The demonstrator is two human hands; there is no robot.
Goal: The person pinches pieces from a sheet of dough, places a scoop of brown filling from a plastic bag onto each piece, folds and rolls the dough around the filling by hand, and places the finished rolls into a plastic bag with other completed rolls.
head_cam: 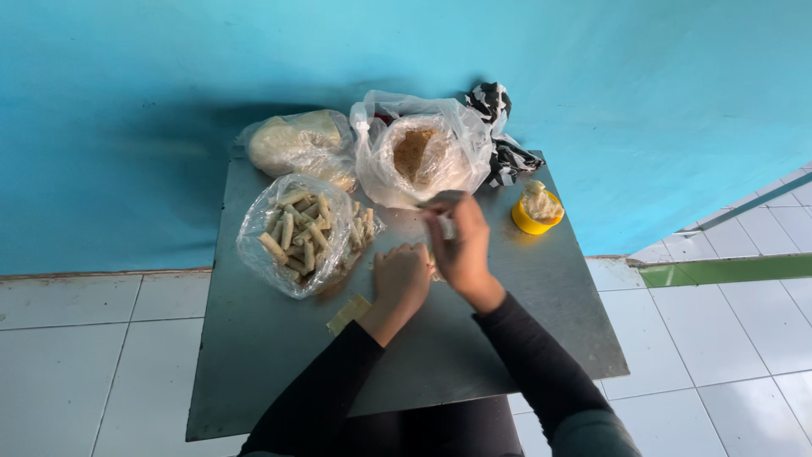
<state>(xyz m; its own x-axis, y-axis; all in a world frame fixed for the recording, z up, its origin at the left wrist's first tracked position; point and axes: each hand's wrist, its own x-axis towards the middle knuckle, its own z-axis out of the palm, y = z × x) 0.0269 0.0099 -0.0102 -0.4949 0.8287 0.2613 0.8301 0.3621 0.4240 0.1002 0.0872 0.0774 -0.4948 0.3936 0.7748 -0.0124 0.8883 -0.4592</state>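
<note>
Pale dough wrapper (434, 264) lies mostly hidden between the two hands on the grey metal tray (524, 338). The left hand (402, 278) is curled on it; the right hand (461, 245) pinches a small utensil-like piece, unclear what. Just left sits a plastic bag of rolled sticks (300, 237). Likely risk: too firm a squeeze could tear the thin wrapper.
</note>
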